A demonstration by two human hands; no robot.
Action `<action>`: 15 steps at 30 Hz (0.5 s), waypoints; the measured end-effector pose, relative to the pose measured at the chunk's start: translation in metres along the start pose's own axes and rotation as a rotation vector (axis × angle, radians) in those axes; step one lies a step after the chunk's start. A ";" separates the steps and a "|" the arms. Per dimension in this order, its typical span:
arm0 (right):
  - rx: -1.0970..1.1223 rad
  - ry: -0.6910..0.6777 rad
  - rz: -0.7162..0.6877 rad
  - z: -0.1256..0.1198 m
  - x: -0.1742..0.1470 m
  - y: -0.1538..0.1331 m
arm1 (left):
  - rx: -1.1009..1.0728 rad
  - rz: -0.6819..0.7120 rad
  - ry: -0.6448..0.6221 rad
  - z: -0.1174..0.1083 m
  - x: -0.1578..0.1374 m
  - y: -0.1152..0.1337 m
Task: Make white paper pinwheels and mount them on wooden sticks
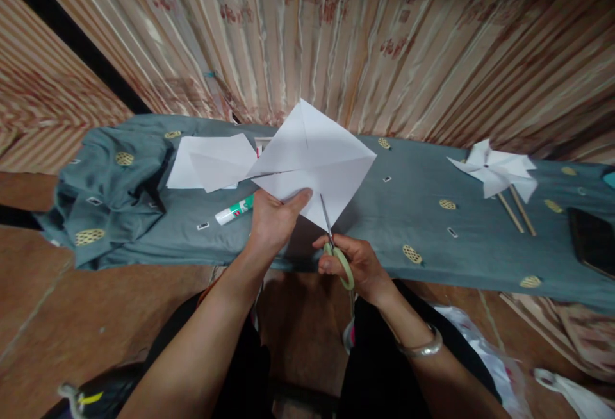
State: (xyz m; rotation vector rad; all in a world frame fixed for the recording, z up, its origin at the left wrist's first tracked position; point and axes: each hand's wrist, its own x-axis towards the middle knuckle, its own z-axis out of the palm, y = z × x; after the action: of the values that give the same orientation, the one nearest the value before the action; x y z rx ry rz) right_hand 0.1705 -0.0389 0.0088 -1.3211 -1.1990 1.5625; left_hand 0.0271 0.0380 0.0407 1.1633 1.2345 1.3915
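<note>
My left hand pinches a white square paper with diagonal creases, holding it up by its lower edge above the grey-blue cloth. My right hand grips green-handled scissors, whose blades are cutting into the paper's lower corner along a crease. A glue stick lies on the cloth just left of my left hand.
Loose white sheets lie at the back left of the cloth. Two finished paper pinwheels on wooden sticks rest at the right, with a dark phone beyond them. Striped curtains hang behind. Brown floor and plastic bags lie below.
</note>
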 end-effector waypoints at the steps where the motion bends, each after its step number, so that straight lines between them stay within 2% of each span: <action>1: 0.004 0.002 0.008 0.000 0.000 0.000 | 0.000 -0.001 0.005 0.000 0.000 0.001; 9: 0.059 0.021 0.029 0.003 0.000 0.000 | 0.012 0.008 0.016 0.000 0.000 0.002; 15: 0.034 0.038 0.000 0.000 0.000 0.001 | -0.054 -0.042 -0.020 0.002 -0.002 -0.001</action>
State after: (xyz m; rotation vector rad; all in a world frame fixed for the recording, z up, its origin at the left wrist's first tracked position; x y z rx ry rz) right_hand 0.1705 -0.0391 0.0078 -1.3238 -1.1443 1.5443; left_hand 0.0290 0.0365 0.0399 1.1053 1.1933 1.3707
